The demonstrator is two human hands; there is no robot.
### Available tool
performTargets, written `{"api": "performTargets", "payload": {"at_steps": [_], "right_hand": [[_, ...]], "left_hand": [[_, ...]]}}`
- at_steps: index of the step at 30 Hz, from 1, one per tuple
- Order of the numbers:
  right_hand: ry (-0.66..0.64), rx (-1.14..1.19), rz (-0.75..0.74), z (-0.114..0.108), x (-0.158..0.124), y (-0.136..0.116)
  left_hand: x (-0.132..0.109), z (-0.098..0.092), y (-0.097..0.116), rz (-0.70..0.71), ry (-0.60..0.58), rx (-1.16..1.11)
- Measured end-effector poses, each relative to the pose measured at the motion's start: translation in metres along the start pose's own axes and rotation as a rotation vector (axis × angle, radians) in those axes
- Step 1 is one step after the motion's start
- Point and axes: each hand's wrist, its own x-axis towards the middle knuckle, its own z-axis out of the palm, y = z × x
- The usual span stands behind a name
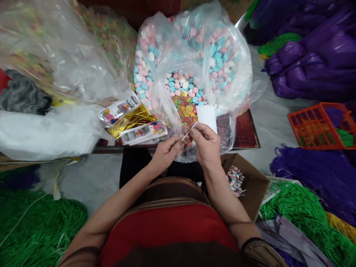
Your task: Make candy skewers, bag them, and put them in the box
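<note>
Both my hands meet at the table's front edge. A thin white stick slants between them. My left hand pinches its lower end, and my right hand holds the upper end between thumb and fingers. Just beyond lie ring-shaped candies in yellow, orange and green. Behind those, pink, blue and white candies show in the mouth of a clear bag. A stack of white sticks lies right of the rings. To the left are gold twist ties and printed packets.
An open cardboard box with small wrapped pieces stands by my right forearm. Large candy bags fill the back left. An orange basket, purple bundles and green strands are on the right; more green strands lie lower left.
</note>
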Motion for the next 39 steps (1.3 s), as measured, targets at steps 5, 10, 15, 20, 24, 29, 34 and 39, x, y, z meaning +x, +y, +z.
{"api": "performTargets", "payload": {"at_steps": [5,10,15,20,24,29,34,39], "right_hand": [[0.004,0.027,-0.037,0.001,-0.002,0.002],[-0.011,-0.018,-0.075,0.0,0.0,-0.002],[0.151,0.088,-0.066,-0.019,0.013,-0.008],[0.227,0.227,0.086,-0.043,0.011,-0.007],[0.196,0.261,0.176,-0.052,-0.006,0.0],[0.133,0.22,0.211,-0.063,-0.027,0.009],[0.105,0.186,0.269,-0.076,-0.04,0.015],[-0.154,-0.067,0.374,-0.083,-0.053,0.003]], "left_hand": [[0.0,0.001,-0.003,-0.012,0.0,0.009],[0.001,0.0,-0.003,-0.052,-0.033,-0.142],[0.004,-0.012,0.008,-0.082,0.015,-0.53],[0.006,-0.013,0.021,-0.026,0.089,-0.661],[0.005,-0.007,0.017,0.026,0.116,-0.597],[0.003,-0.006,0.01,0.082,0.131,-0.457],[0.001,-0.005,0.013,0.087,0.11,-0.351],[0.002,-0.005,0.017,0.038,0.141,-0.284]]}}
